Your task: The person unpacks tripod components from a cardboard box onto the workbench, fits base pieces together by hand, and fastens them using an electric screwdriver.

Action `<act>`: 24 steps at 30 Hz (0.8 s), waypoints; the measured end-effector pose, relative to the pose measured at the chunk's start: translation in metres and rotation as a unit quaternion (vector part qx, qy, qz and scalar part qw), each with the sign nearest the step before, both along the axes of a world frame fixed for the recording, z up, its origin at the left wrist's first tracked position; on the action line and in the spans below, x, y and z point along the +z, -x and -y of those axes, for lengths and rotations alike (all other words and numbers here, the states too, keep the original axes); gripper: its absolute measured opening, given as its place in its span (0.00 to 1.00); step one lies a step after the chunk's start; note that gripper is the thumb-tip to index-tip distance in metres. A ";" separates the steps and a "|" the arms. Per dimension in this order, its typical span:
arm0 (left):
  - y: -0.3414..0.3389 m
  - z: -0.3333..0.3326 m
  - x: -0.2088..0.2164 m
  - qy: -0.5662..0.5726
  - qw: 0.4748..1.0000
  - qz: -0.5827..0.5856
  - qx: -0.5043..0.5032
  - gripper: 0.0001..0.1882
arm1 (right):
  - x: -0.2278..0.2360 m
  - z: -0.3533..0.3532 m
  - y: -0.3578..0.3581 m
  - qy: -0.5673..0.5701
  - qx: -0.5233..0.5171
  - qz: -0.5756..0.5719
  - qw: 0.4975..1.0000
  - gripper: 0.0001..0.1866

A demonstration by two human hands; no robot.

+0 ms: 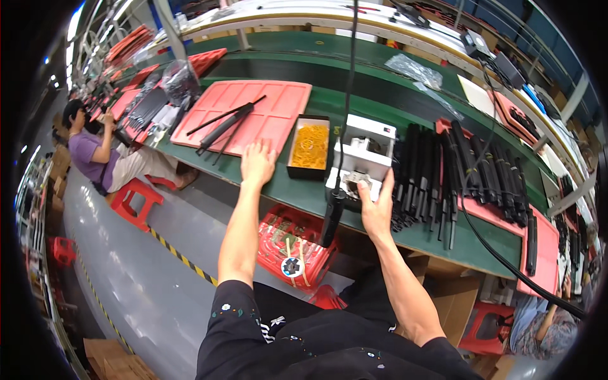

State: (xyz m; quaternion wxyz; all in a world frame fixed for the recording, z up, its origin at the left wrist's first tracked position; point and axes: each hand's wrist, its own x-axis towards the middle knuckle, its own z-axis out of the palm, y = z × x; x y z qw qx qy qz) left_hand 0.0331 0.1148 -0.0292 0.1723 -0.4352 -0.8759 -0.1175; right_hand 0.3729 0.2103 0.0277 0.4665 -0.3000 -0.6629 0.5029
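The tabletop (481, 248) is finished in green. Salmon pink is recorded on the ribbed tray (278, 104), plain black on the bundled rods (415, 171), white on the small machine (369, 149). The loops (310, 147) are noted as yellow. The grey floor (145, 285) is marked with yellow-and-black striping (183, 259); the black sleeve (228, 316) is patterned with small flowers.

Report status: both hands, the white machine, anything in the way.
Left hand open at near edge of pink tray. Right hand on front right corner of white machine. Black cable hangs across machine's left side in view.
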 end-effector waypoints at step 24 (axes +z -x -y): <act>-0.024 0.001 0.003 -0.092 0.981 0.171 -0.024 0.32 | -0.010 -0.006 0.041 -0.035 0.000 0.011 0.999 0.45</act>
